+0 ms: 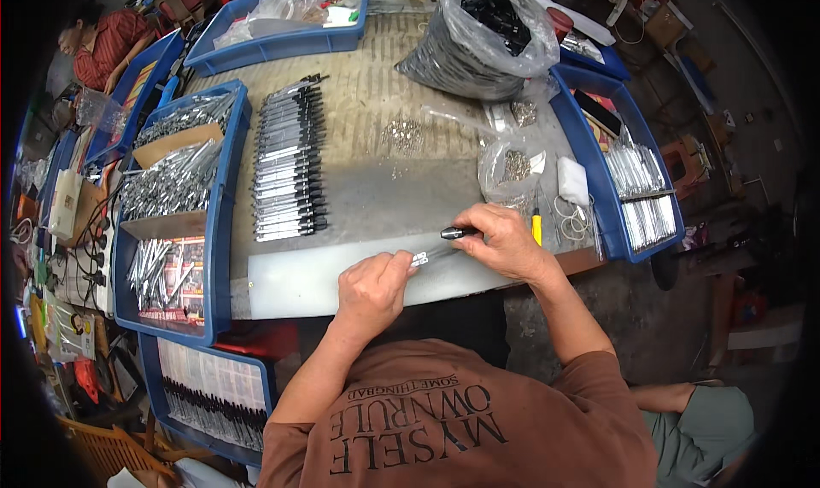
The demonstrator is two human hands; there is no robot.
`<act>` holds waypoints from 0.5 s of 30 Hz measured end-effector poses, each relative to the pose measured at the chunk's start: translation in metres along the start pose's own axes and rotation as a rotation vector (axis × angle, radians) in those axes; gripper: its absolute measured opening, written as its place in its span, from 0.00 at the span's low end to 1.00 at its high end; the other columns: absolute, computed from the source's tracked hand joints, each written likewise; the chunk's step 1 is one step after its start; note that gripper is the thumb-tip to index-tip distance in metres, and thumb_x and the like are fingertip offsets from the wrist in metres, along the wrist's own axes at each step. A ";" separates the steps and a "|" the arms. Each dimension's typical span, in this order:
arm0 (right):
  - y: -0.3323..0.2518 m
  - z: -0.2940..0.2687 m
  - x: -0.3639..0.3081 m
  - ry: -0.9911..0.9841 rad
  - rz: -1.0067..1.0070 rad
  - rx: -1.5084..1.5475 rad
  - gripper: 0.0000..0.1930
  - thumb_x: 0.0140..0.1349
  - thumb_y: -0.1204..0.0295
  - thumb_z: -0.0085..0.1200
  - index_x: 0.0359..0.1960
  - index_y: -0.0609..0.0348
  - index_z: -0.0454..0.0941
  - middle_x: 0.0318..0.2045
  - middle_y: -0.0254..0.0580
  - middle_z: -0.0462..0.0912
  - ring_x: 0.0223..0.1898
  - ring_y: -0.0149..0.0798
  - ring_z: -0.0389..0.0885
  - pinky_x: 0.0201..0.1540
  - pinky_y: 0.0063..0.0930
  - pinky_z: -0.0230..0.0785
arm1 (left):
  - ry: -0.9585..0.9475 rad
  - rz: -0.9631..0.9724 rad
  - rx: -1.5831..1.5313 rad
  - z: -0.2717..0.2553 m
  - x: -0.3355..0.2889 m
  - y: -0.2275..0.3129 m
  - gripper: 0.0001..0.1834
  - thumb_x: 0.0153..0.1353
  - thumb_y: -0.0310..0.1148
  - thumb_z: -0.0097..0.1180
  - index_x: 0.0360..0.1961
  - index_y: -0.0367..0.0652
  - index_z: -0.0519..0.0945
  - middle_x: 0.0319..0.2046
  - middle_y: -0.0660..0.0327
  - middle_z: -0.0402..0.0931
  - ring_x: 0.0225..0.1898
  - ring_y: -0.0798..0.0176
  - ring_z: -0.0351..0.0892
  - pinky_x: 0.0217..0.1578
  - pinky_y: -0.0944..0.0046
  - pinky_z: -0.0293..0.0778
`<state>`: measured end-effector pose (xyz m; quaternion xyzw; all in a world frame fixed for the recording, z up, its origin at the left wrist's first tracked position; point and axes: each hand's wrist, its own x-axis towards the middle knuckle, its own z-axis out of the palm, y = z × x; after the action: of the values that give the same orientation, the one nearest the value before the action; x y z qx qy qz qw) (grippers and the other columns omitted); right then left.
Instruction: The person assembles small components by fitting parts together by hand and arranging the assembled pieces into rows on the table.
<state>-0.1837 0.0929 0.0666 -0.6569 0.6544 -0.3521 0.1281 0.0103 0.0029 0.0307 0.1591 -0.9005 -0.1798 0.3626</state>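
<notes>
Assembly looks mid-step — the left hand (371,285) pinches a small metal clip (419,258), the right hand (502,240) grips a black-handled tool (457,233); next likely needs careful alignment.

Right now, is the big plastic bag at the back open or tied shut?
Open: the big plastic bag gapes at its top, black parts showing inside.

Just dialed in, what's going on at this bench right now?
A person is working at a table. Both hands hold one slim tool over a white board: the left hand pinches its metal end, the right hand grips its black end. A row of similar pieces lies ahead, beside blue trays of metal parts.
</notes>
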 end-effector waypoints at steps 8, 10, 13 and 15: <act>-0.013 0.011 -0.018 -0.038 -0.077 0.027 0.09 0.45 0.75 0.58 0.29 0.62 0.73 0.23 0.45 0.75 0.28 0.47 0.75 0.34 0.35 0.66 | -0.031 0.026 0.007 -0.002 -0.010 0.004 0.09 0.46 0.25 0.59 0.30 0.41 0.72 0.14 0.62 0.65 0.15 0.59 0.69 0.16 0.62 0.65; -0.016 0.012 -0.021 -0.037 -0.084 0.039 0.09 0.45 0.75 0.58 0.29 0.62 0.73 0.23 0.45 0.75 0.28 0.47 0.75 0.35 0.35 0.66 | -0.044 0.026 0.007 -0.003 -0.011 0.005 0.09 0.47 0.26 0.59 0.29 0.41 0.72 0.14 0.62 0.65 0.15 0.59 0.69 0.16 0.62 0.65; -0.021 0.014 -0.024 -0.047 -0.063 0.056 0.09 0.45 0.76 0.58 0.29 0.62 0.73 0.23 0.44 0.75 0.28 0.47 0.75 0.35 0.35 0.67 | -0.069 0.035 0.021 -0.003 -0.013 0.007 0.08 0.47 0.27 0.58 0.29 0.41 0.72 0.15 0.62 0.65 0.15 0.59 0.69 0.16 0.62 0.65; -0.023 0.016 -0.026 -0.063 -0.083 0.057 0.09 0.44 0.76 0.58 0.29 0.62 0.73 0.24 0.44 0.75 0.29 0.47 0.75 0.36 0.35 0.67 | -0.065 0.065 0.034 -0.004 -0.015 0.008 0.06 0.50 0.29 0.56 0.28 0.42 0.71 0.15 0.63 0.63 0.15 0.62 0.70 0.16 0.63 0.66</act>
<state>-0.1532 0.1158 0.0623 -0.6903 0.6118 -0.3547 0.1528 0.0219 0.0153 0.0277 0.1298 -0.9194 -0.1577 0.3360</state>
